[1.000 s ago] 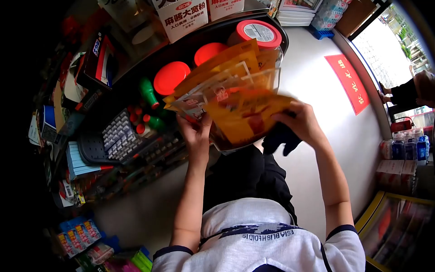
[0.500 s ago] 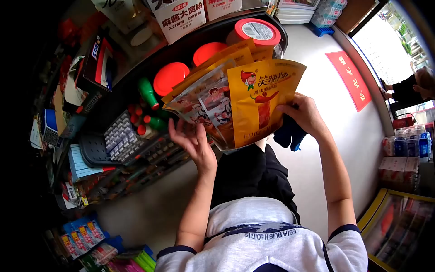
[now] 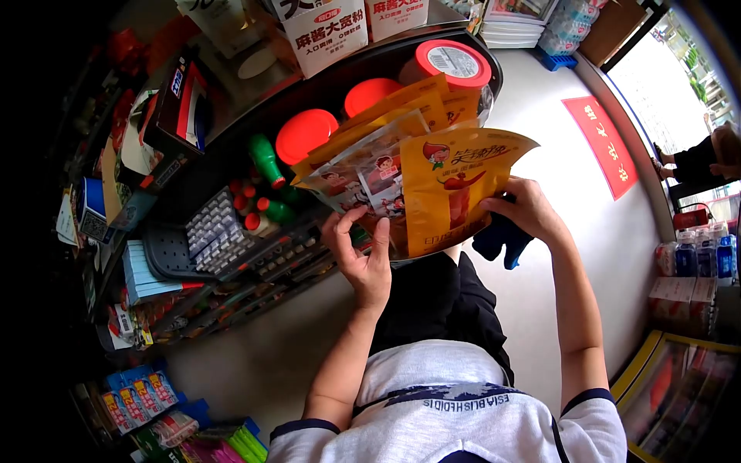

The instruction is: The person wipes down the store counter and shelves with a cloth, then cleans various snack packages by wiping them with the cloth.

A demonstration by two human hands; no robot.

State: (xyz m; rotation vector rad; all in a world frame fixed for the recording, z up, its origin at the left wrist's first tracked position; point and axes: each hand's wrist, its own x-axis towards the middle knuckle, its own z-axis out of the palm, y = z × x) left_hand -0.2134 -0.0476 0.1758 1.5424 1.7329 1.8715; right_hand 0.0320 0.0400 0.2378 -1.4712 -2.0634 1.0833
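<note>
My right hand point(image 3: 529, 207) grips the right edge of a yellow snack pouch point(image 3: 457, 193) with a red chili picture, thumb in front. A dark blue glove-like item point(image 3: 502, 241) hangs beneath that hand. My left hand point(image 3: 361, 258) is at the lower left of the pouches, thumb and fingers apart, its fingertips near a clear-fronted pouch point(image 3: 378, 181). More yellow pouches point(image 3: 423, 99) stand behind these two. Whether the left fingertips touch the clear pouch, I cannot tell. Red-lidded jars point(image 3: 306, 136) are behind the pouches, with a green bottle point(image 3: 265, 160) to their left.
White boxes point(image 3: 326, 35) stand on the counter above the jars. A dark basket point(image 3: 165, 248) and a shelf of small goods lie left. On the floor is a red mat point(image 3: 600, 147) by the doorway, where a person point(image 3: 698, 157) is partly visible. Bottled drinks point(image 3: 685, 255) are at right.
The yellow pouch went from tilted and blurred to upright, facing me. My left hand left the pouches with fingers spread, then came back closer to them. The view shifted slightly.
</note>
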